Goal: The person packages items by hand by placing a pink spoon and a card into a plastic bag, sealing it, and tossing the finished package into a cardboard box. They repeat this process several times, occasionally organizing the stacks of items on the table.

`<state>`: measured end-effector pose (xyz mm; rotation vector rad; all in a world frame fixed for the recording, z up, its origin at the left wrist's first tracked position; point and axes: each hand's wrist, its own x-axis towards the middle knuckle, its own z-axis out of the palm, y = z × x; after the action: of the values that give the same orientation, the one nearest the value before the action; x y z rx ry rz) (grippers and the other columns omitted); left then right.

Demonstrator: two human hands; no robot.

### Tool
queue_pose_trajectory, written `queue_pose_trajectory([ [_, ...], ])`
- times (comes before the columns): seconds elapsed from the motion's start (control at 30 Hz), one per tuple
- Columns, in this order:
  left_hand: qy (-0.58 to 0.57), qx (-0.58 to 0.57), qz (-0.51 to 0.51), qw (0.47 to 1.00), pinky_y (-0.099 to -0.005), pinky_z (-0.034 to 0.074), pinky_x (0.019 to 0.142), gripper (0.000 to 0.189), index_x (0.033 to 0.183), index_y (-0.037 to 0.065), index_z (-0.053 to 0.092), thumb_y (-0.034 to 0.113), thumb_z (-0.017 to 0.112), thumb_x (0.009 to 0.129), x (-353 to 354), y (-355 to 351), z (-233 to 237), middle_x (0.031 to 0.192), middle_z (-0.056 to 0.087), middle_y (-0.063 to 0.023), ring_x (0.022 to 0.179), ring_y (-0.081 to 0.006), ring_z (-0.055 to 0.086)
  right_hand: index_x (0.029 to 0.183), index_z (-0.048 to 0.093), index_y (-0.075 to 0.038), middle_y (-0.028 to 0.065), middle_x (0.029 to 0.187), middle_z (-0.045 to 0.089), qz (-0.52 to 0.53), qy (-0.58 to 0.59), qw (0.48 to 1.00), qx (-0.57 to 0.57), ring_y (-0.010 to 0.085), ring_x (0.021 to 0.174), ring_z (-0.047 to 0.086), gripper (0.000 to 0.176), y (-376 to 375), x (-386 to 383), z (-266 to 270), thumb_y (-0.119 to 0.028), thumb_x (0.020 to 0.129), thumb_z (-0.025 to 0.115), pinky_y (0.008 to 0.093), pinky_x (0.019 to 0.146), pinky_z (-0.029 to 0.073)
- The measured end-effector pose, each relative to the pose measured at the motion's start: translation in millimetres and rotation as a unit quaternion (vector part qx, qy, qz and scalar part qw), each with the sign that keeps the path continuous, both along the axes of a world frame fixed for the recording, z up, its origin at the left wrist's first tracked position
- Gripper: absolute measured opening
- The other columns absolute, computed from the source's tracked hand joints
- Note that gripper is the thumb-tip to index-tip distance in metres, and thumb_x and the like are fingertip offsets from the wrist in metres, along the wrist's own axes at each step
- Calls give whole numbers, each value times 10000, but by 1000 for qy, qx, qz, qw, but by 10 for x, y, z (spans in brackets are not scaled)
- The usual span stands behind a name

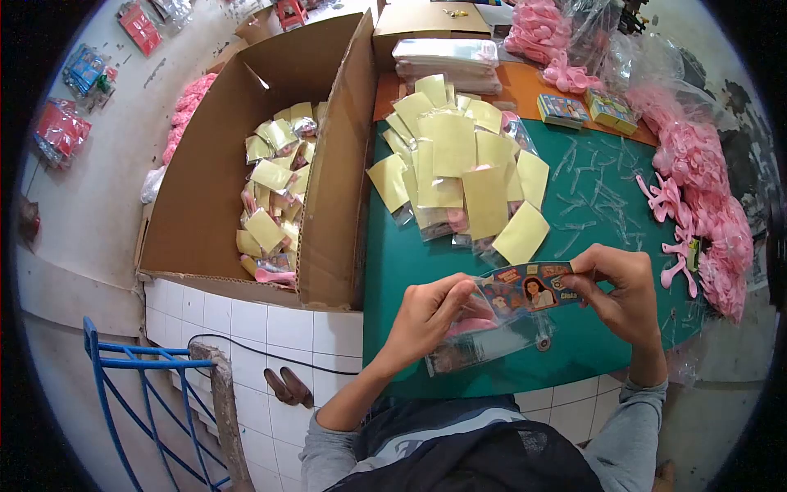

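Near the front edge of the green table, my left hand is closed on a clear plastic bag with a pink item inside. My right hand pinches the right end of a colourful printed card, whose left end is at the bag's opening, beside my left thumb. Beyond my hands lies a heap of packed bags with pale yellow cards. Small clear plastic strips are scattered to the right of the heap.
A large cardboard box with more packed bags stands left of the green table. Pink spoons and pink bundles line the right side. Card stacks and a stack of clear bags lie at the back.
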<state>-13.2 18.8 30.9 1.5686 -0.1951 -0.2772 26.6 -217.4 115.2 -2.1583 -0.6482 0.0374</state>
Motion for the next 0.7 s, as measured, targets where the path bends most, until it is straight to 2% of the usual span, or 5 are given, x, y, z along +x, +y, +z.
queue_pose_trajectory([
  [0.2,35,-56,-8,998,-243,526,678,341,956,-56,588,224,397,988,-59,-24,54,808,675,-112,790,-144,653,814,618,16,85,697,622,24,-1,999,-25,110,605,608,87,4,-58,46,20,747,673,245,536,475],
  [0.3,23,-74,-17,997,-251,545,683,299,958,-56,594,194,429,976,-61,-25,31,797,679,-107,775,-135,663,813,615,17,88,699,619,-128,11,986,107,117,601,607,97,33,-142,27,15,742,681,250,531,470],
  [0.4,8,-50,-17,999,-252,550,689,292,961,-58,595,187,437,972,-54,3,60,787,675,-105,769,-136,664,819,613,18,96,703,613,-93,14,992,88,128,599,610,116,4,-166,71,5,735,692,254,527,468],
  [0.5,0,-19,-15,1000,-245,543,679,290,968,-54,597,196,450,968,-52,1,57,775,673,-102,761,-130,665,828,612,18,101,708,611,-3,-44,998,-41,145,592,613,133,43,-192,91,-2,729,698,260,528,468],
  [0.7,-55,70,-67,994,-266,517,614,275,1044,2,613,228,487,951,-59,-36,99,775,681,-117,733,-143,673,828,592,6,119,719,597,40,-22,998,-51,198,600,606,144,157,-218,-2,-32,736,697,294,536,462],
])
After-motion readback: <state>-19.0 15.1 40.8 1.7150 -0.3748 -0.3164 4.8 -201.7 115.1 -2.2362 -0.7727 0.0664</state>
